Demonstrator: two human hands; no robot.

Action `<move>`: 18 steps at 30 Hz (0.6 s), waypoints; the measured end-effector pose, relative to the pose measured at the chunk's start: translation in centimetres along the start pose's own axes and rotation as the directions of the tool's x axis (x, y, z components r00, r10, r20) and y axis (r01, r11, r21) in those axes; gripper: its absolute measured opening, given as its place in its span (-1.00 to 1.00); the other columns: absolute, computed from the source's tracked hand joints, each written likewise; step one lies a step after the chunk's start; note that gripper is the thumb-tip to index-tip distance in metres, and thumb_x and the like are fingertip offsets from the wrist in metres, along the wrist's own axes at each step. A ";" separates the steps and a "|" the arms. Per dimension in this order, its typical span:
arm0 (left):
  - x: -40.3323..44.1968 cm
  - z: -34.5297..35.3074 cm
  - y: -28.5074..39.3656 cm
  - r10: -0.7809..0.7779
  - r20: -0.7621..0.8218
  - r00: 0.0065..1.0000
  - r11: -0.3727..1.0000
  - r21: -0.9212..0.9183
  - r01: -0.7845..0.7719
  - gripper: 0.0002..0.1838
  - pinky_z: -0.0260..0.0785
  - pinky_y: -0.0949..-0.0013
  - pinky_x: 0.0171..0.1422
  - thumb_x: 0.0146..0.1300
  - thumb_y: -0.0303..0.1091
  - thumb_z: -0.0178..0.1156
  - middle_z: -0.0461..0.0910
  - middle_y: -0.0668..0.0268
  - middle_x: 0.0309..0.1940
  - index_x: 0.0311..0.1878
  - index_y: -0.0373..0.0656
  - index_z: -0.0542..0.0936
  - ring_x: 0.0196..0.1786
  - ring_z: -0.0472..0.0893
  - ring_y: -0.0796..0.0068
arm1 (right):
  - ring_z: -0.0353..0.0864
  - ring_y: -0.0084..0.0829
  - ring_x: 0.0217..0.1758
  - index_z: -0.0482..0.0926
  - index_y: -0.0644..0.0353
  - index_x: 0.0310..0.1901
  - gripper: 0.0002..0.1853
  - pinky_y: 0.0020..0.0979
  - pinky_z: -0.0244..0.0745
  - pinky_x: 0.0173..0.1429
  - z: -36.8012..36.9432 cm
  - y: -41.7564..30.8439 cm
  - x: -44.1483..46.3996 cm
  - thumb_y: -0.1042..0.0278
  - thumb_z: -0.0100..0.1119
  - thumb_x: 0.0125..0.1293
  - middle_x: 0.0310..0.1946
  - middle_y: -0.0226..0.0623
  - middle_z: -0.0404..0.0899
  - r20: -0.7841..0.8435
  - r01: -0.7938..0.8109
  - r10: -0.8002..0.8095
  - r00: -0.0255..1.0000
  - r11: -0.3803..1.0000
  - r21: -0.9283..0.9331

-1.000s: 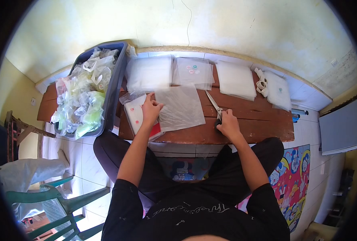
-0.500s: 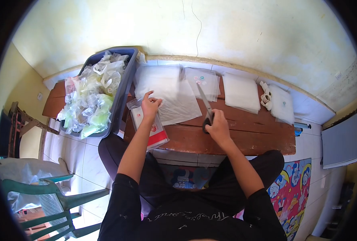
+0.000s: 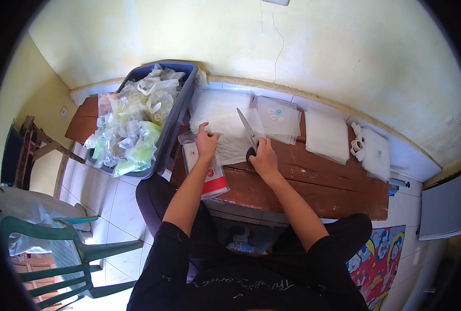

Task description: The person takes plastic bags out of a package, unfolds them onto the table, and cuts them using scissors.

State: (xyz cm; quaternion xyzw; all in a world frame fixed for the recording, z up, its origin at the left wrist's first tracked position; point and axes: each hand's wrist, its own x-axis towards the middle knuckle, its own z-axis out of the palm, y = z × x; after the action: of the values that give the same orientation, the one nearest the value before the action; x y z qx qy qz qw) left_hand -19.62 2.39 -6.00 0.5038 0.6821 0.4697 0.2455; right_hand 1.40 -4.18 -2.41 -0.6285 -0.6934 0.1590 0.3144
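Head view: scissors (image 3: 246,124), centre frame, clamped in right hand (image 3: 264,157).
Left hand (image 3: 206,144) beside clear bag (image 3: 231,150), pinch unclear; scissors aimed up-frame, apparently to spare that hand.

Cannot read the small round marks (image 3: 278,112) at upper centre, nor the blurred script (image 3: 230,283) on the black shirt (image 3: 199,298), cut off by the bottom edge. Can see only part of the scissors' handles (image 3: 250,154) at centre, covered by the right fingers (image 3: 264,145). Cannot confirm any contact between left fingers (image 3: 201,132) and clear sheet (image 3: 233,150). Cannot see the bottom of the tub (image 3: 178,123) at upper left, hidden under heaped bags (image 3: 132,124). Cannot identify the pale object (image 3: 276,2) cropped at the top edge.
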 end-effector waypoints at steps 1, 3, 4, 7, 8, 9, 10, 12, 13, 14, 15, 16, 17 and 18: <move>-0.1 0.0 0.0 0.009 -0.010 1.000 1.000 -0.008 -0.009 -0.35 0.46 0.33 -0.23 -0.05 -0.48 0.46 0.67 0.23 -0.51 0.19 -0.23 0.47 -0.44 0.63 0.40 | 0.56 0.11 -0.08 0.33 0.28 0.08 -0.46 -0.01 0.51 -0.02 -0.1 0.0 0.1 0.47 0.27 0.02 0.02 -0.02 0.38 0.035 -0.016 0.016 0.999 1.000 -0.001; -0.2 -0.2 0.1 0.015 -0.020 1.000 1.000 -0.012 -0.015 -0.35 0.46 0.32 -0.23 -0.05 -0.48 0.46 0.66 0.23 -0.51 0.19 -0.23 0.47 -0.43 0.63 0.38 | 0.57 0.12 -0.06 0.32 0.29 0.11 -0.44 0.00 0.53 -0.01 -0.2 0.0 0.1 0.47 0.27 0.04 0.07 -0.02 0.36 0.073 -0.032 0.032 0.997 0.999 0.000; -0.3 -0.2 0.2 0.016 -0.022 1.000 1.000 -0.012 -0.017 -0.34 0.46 0.31 -0.23 -0.05 -0.48 0.46 0.65 0.23 -0.52 0.19 -0.22 0.47 -0.43 0.63 0.38 | 0.57 0.12 -0.06 0.32 0.30 0.11 -0.44 0.00 0.53 0.00 -0.2 0.1 -0.1 0.47 0.26 0.04 0.08 -0.02 0.36 0.069 -0.035 0.034 0.997 0.999 0.005; -0.3 -0.1 -0.1 0.018 -0.023 1.000 1.000 -0.003 -0.018 -0.34 0.45 0.30 -0.23 -0.06 -0.48 0.46 0.63 0.24 -0.54 0.19 -0.22 0.47 -0.44 0.62 0.37 | 0.58 0.12 -0.07 0.31 0.30 0.12 -0.44 -0.01 0.53 -0.01 -0.2 0.3 -0.4 0.46 0.25 0.04 0.08 -0.02 0.36 0.058 -0.029 0.029 0.998 0.999 0.013; -0.2 0.0 -0.2 0.019 -0.021 1.000 1.000 0.000 -0.019 -0.33 0.44 0.30 -0.23 -0.06 -0.48 0.47 0.62 0.25 -0.55 0.19 -0.22 0.47 -0.46 0.61 0.37 | 0.58 0.12 -0.07 0.31 0.30 0.13 -0.44 -0.01 0.54 -0.03 -0.2 0.5 -0.4 0.46 0.24 0.05 0.08 -0.02 0.36 0.048 -0.020 0.020 0.999 1.000 0.011; -0.2 -0.1 0.2 0.022 -0.018 1.000 1.000 0.000 -0.022 -0.33 0.44 0.30 -0.23 -0.06 -0.48 0.47 0.62 0.25 -0.55 0.19 -0.22 0.47 -0.46 0.61 0.37 | 0.58 0.12 -0.07 0.31 0.30 0.13 -0.44 -0.01 0.54 -0.03 -0.4 0.4 -0.5 0.46 0.24 0.05 0.08 -0.02 0.36 0.045 -0.024 0.023 0.999 1.000 0.011; -0.2 -0.2 0.4 0.005 -0.015 1.000 1.000 0.024 -0.004 -0.33 0.44 0.30 -0.24 -0.07 -0.47 0.47 0.61 0.25 -0.56 0.19 -0.22 0.47 -0.46 0.60 0.38 | 0.58 0.11 -0.11 0.33 0.29 0.11 -0.45 -0.01 0.53 -0.04 -0.5 0.3 -0.6 0.46 0.24 0.03 0.06 -0.03 0.38 0.014 0.000 0.000 1.000 1.000 0.004; -0.3 -0.3 0.8 -0.012 -0.010 1.000 0.999 0.047 0.012 -0.33 0.44 0.30 -0.24 -0.07 -0.47 0.48 0.60 0.25 -0.56 0.19 -0.23 0.47 -0.47 0.59 0.38 | 0.57 0.10 -0.14 0.34 0.28 0.09 -0.45 -0.01 0.51 -0.06 -0.6 0.3 -0.6 0.47 0.25 0.02 0.04 -0.04 0.40 -0.017 0.021 -0.021 1.000 1.000 -0.005; -0.3 -0.3 0.9 -0.013 -0.007 1.000 0.998 0.060 0.014 -0.33 0.44 0.30 -0.24 -0.08 -0.47 0.48 0.59 0.26 -0.56 0.18 -0.22 0.47 -0.47 0.59 0.38 | 0.57 0.12 -0.12 0.33 0.28 0.09 -0.45 -0.01 0.51 -0.06 -0.5 0.3 -0.5 0.46 0.25 0.02 0.05 -0.02 0.40 -0.008 0.033 -0.033 0.999 0.999 -0.002; -0.3 -0.3 1.0 -0.015 -0.006 1.000 0.997 0.072 0.016 -0.33 0.44 0.30 -0.24 -0.09 -0.47 0.48 0.58 0.26 -0.57 0.18 -0.22 0.48 -0.48 0.58 0.38 | 0.57 0.13 -0.11 0.33 0.28 0.10 -0.45 0.00 0.51 -0.05 -0.5 0.4 -0.3 0.46 0.25 0.02 0.05 -0.01 0.40 0.002 0.047 -0.047 0.999 0.999 0.000; -0.2 -0.3 0.9 -0.016 -0.005 1.000 0.997 0.071 0.017 -0.33 0.44 0.30 -0.24 -0.09 -0.47 0.48 0.58 0.26 -0.57 0.18 -0.22 0.48 -0.48 0.58 0.38 | 0.57 0.13 -0.11 0.33 0.28 0.10 -0.45 0.00 0.51 -0.05 -0.4 0.4 -0.1 0.46 0.25 0.02 0.05 -0.01 0.40 0.003 0.046 -0.046 0.999 0.999 -0.001; -0.1 -0.2 0.8 -0.007 -0.003 1.000 0.997 0.076 0.007 -0.33 0.42 0.34 -0.27 -0.09 -0.46 0.49 0.58 0.28 -0.59 0.18 -0.22 0.48 -0.49 0.56 0.44 | 0.57 0.13 -0.11 0.33 0.27 0.10 -0.45 0.00 0.52 -0.05 -0.3 0.4 0.2 0.45 0.26 0.02 0.04 0.00 0.41 0.001 0.067 -0.067 0.998 0.998 0.002; -0.1 -0.2 0.7 0.002 -0.001 1.000 0.997 0.081 -0.002 -0.32 0.40 0.37 -0.29 -0.09 -0.46 0.49 0.58 0.30 -0.61 0.18 -0.22 0.49 -0.51 0.53 0.49 | 0.57 0.13 -0.11 0.33 0.27 0.10 -0.45 0.01 0.52 -0.05 -0.2 0.4 0.2 0.45 0.26 0.03 0.04 0.00 0.41 0.000 0.087 -0.087 0.996 0.996 0.005; -0.2 -0.3 0.9 0.002 -0.002 1.000 0.997 0.081 -0.002 -0.32 0.40 0.37 -0.29 -0.09 -0.46 0.49 0.58 0.30 -0.61 0.18 -0.22 0.49 -0.51 0.53 0.49 | 0.57 0.13 -0.11 0.33 0.27 0.10 -0.45 0.01 0.52 -0.05 0.0 0.5 0.3 0.45 0.26 0.03 0.04 0.00 0.41 0.000 0.088 -0.088 0.996 0.996 0.006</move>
State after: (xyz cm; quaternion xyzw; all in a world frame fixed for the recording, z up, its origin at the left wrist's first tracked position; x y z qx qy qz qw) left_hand -19.41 2.17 -5.09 0.5134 0.7004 0.4424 0.2238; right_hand 1.78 -3.85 -2.66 -0.5965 -0.7200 0.1471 0.3227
